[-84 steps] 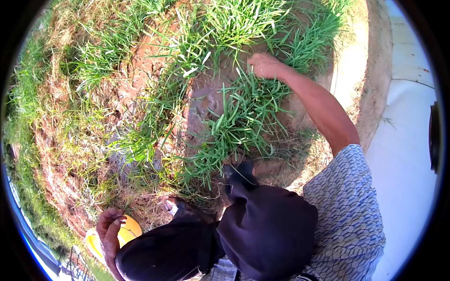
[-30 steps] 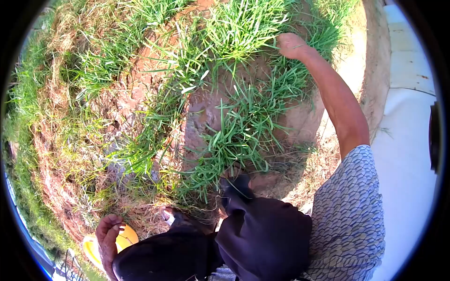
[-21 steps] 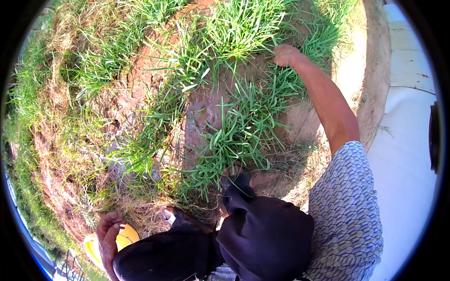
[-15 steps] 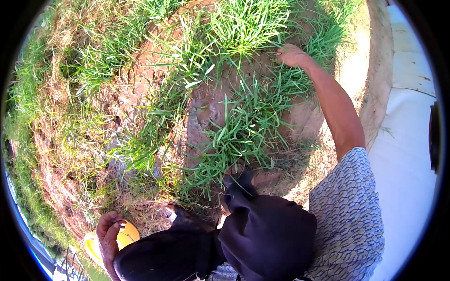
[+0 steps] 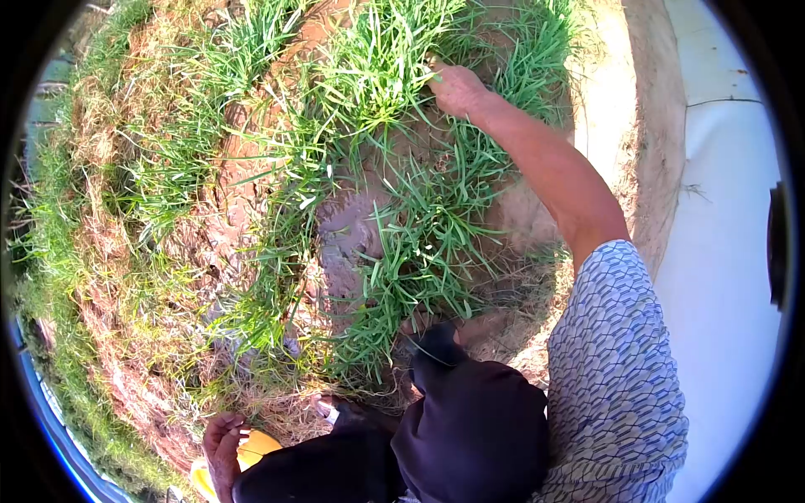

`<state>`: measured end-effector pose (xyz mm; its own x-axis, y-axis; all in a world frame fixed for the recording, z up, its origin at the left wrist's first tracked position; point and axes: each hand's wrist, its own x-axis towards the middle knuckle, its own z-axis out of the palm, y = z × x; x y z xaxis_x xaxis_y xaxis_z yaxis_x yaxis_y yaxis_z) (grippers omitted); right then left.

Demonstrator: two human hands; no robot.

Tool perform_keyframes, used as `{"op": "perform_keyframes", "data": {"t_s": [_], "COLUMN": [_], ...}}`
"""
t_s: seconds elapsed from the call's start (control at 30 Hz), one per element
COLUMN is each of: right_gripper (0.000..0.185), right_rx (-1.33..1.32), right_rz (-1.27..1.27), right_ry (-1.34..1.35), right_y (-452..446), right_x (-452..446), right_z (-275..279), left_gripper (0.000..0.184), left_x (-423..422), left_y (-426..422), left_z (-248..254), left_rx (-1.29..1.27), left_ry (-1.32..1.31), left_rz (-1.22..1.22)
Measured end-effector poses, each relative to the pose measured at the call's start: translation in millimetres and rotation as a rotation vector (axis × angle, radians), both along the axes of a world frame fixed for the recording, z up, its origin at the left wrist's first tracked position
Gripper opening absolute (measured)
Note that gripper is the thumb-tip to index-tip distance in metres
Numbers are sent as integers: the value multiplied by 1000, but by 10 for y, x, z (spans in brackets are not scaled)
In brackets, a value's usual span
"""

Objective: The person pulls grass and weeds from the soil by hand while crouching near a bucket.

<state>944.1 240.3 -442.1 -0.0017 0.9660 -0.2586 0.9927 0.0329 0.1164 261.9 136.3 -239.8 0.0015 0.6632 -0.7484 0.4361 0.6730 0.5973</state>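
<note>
Grass clump, one: green, long-bladed, rooted in muddy ground, directly at the fingertips of the right hand and spreading out to their left.

Right hand, one: bare, arm stretched well forward, fingers bent down at the clump's edge. Fingertips partly lost among the blades; whether they pinch a blade, or anything else, I cannot tell from here.

Left hand, one: bare, low beside the left knee, fingers curled with the thumb near them, neither spread nor flat. Too small to tell whether anything is pinched in it.

Yellow object, one: just beside and behind the left hand, partly covered by it; its full shape cannot be made out.

Green tufts, several: between the right hand and the person's feet, leaves flopping in different directions.

Wet mud, one patch: nearer the body than the right hand and to its left, between rows of green.

Dry grass, a wide stretch: beyond the left hand and to its left, straw-coloured, mixed with green.

Soil bank, one: bare, to the right of the right hand.

White sheet, one: past the bank, farther right.

Patterned sleeve, one: on the right arm.
</note>
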Motion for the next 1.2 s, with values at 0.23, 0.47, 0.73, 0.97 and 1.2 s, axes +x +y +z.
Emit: {"op": "perform_keyframes", "data": {"t_s": [0.23, 0.47, 0.73, 0.97, 1.2], "right_gripper": [24, 17, 14, 13, 25], "right_rx": [59, 37, 1, -36, -38], "right_rz": [-158, -376, -193, -117, -497], "right_ry": [26, 103, 254, 321, 62], "right_y": [20, 42, -32, -383, 42], "right_x": [-15, 89, 153, 13, 583], "right_z": [-89, -67, -90, 179, -14], "left_gripper": [29, 29, 28, 28, 29], "left_x": [64, 84, 103, 70, 164], "left_y": [-70, -10, 6, 32, 112], "left_z": [68, 37, 22, -49, -3], "left_rx": [35, 11, 6, -17, -16], "left_ry": [20, 27, 21, -4, 26], "left_rz": [44, 34, 29, 19, 3]}}
